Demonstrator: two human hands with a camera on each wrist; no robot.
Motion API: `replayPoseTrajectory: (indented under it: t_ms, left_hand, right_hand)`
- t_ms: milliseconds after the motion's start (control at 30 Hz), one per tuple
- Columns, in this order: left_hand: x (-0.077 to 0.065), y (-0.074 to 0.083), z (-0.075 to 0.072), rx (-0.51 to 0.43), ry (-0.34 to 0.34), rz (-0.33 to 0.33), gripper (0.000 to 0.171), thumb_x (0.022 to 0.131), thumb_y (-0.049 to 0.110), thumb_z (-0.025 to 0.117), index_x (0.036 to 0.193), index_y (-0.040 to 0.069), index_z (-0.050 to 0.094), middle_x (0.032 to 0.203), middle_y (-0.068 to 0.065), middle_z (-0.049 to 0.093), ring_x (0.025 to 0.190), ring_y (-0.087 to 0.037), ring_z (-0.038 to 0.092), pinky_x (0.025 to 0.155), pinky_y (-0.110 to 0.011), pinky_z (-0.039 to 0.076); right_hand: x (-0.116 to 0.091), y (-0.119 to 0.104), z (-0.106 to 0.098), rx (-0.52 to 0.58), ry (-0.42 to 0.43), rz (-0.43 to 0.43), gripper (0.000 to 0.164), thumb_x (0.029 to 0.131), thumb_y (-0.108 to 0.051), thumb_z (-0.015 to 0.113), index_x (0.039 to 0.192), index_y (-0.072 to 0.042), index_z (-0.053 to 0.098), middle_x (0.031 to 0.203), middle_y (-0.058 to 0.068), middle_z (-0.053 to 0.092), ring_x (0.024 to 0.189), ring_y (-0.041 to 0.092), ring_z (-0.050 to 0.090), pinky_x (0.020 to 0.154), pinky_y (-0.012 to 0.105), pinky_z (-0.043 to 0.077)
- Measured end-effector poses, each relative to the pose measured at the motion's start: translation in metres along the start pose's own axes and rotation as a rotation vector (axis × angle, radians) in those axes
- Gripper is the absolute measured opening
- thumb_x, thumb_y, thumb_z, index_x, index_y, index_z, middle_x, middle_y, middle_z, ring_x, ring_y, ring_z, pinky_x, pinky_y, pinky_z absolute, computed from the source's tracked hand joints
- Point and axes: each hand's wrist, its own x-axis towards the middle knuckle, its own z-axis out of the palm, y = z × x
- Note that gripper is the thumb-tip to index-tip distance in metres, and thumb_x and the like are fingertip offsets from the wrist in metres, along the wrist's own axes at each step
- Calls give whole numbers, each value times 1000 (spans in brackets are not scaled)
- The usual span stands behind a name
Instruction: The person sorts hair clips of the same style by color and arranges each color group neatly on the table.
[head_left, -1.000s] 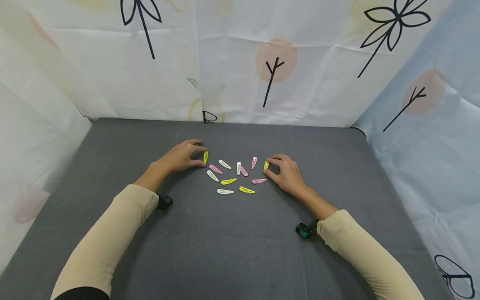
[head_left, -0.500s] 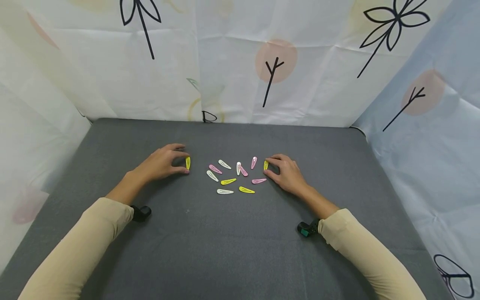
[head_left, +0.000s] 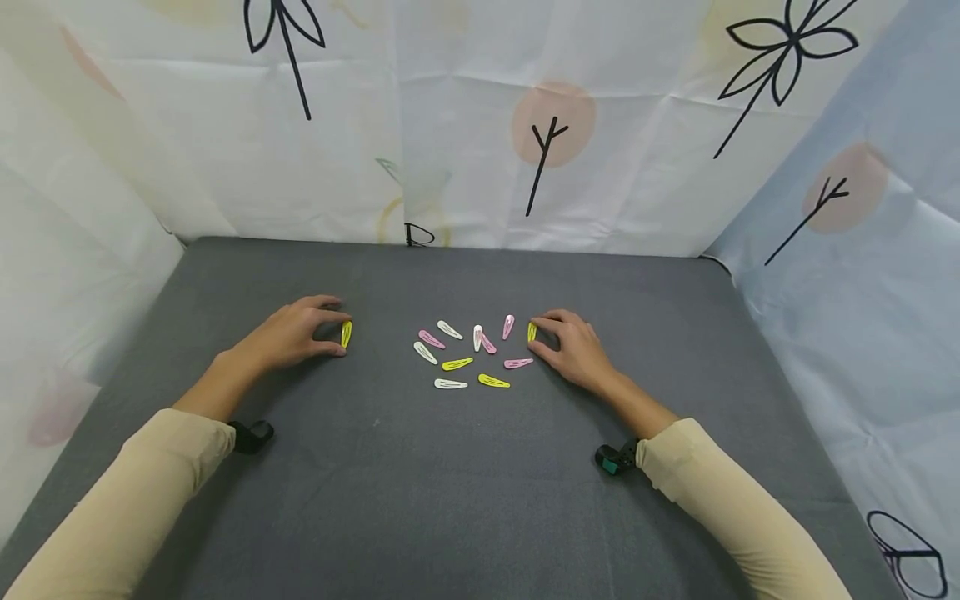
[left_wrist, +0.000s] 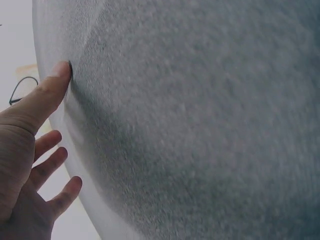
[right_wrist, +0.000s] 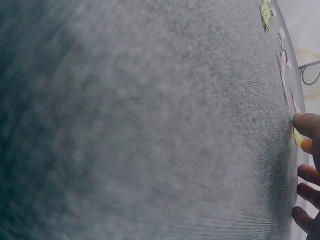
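My left hand (head_left: 292, 335) holds a yellow snap hair clip (head_left: 347, 334) by its ends between thumb and finger, at the left of the grey table. To the right of the loose clips, my right hand (head_left: 574, 350) pinches another yellow hair clip (head_left: 532, 332) between thumb and forefinger, low at the table. That clip shows as a yellow sliver (right_wrist: 297, 137) beside the right thumb (right_wrist: 306, 123) in the right wrist view. In the left wrist view the left thumb (left_wrist: 46, 95) meets the cloth, and its clip is hidden.
Between the hands lie several loose hair clips: white ones like this white clip (head_left: 450, 384), pink ones like this pink clip (head_left: 517, 363), and two yellow ones, one a yellow clip (head_left: 493, 380) near the front. A printed curtain (head_left: 465, 125) borders the grey table (head_left: 450, 500).
My left hand has slid its yellow hair clip leftward and slightly nearer, away from the loose clips. My right hand stays almost still at its yellow clip.
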Motion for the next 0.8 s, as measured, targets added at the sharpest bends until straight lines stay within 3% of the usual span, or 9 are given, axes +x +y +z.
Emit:
replayPoseTrajectory:
  t_ms: [533, 800]
  left_hand:
    - [-7, -4, 0, -44, -28, -29, 57, 86, 31, 79, 134, 5, 63, 144, -30, 44, 132, -51, 41, 101, -67, 35]
    - [-9, -8, 1, -142, -11, -51, 56, 87, 33, 77, 136, 9, 62, 147, -29, 41, 135, -50, 36, 100, -70, 32]
  right_hand:
    - [-1, 0, -1, 10, 3, -3, 44, 92, -27, 73, 131, -7, 66, 130, 17, 59, 124, 34, 52, 93, 55, 40]
    - [-1, 1, 1, 1, 5, -4, 44, 93, -27, 72, 131, -7, 66, 130, 17, 59, 124, 34, 52, 94, 54, 40]
